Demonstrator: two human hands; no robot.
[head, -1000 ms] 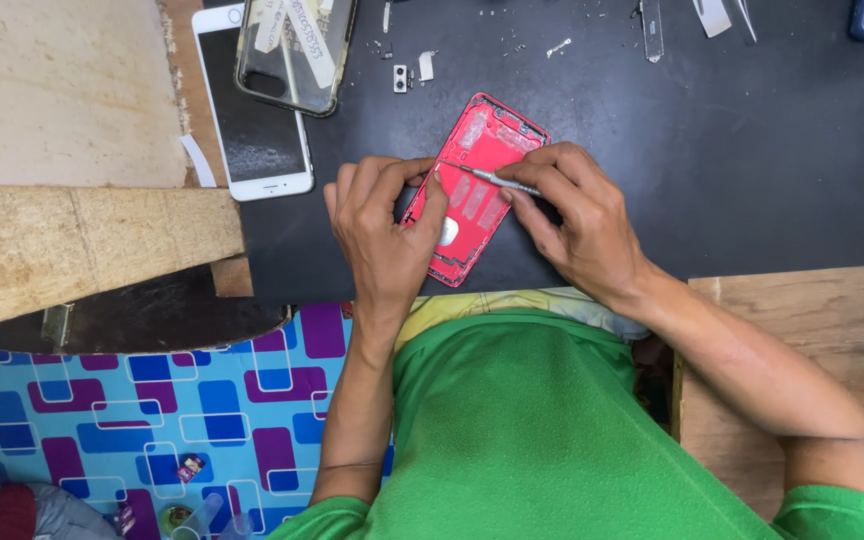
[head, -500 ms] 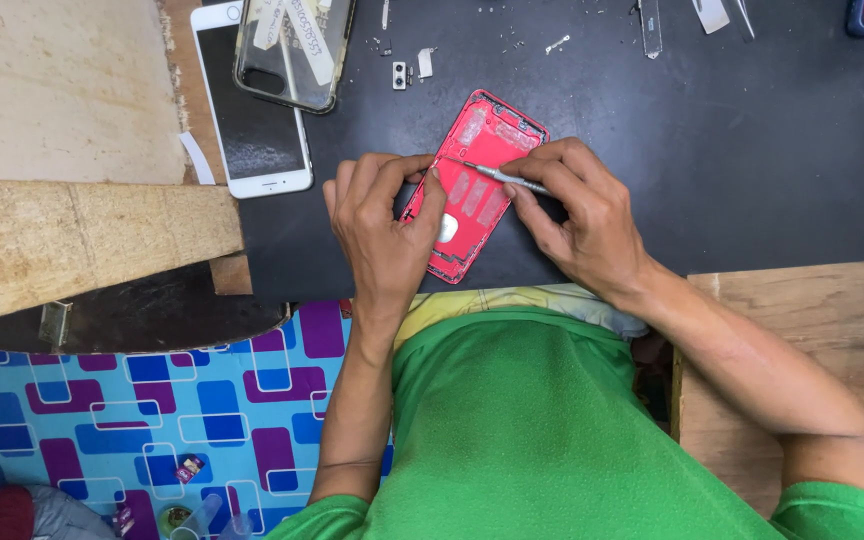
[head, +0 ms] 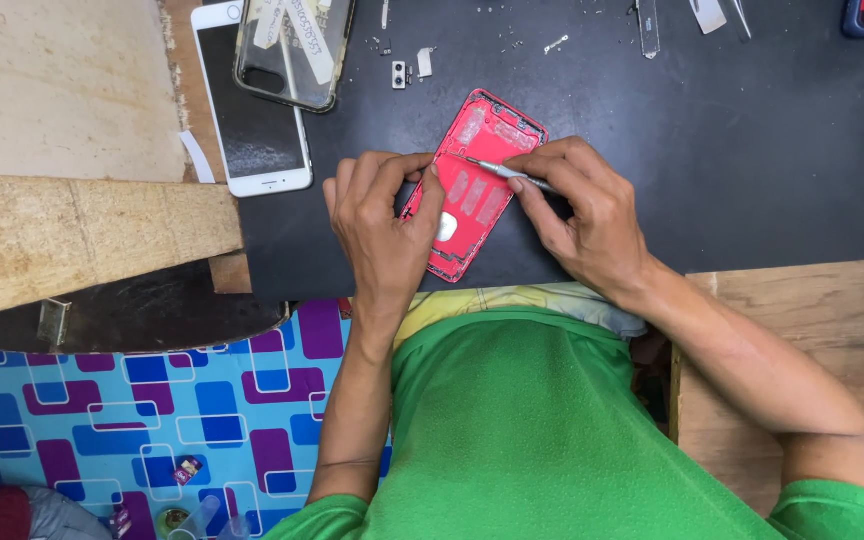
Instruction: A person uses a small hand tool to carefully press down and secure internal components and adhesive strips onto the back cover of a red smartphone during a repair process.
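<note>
I see the red shell lying flat on the black mat, inside face up, its long axis running from 1 o'clock down to 7 o'clock. My left hand clamps the shell's left edge and lower half, fingers curled over it. My right hand pinches a thin metal tool between thumb and forefinger; its tip points toward 10 o'clock and rests on the shell's upper part. The mat's near edge sits just below the shell at 6 o'clock. Open mat spreads toward 3 o'clock. A white phone and clear case lie at 10 o'clock, small screws near 11.
</note>
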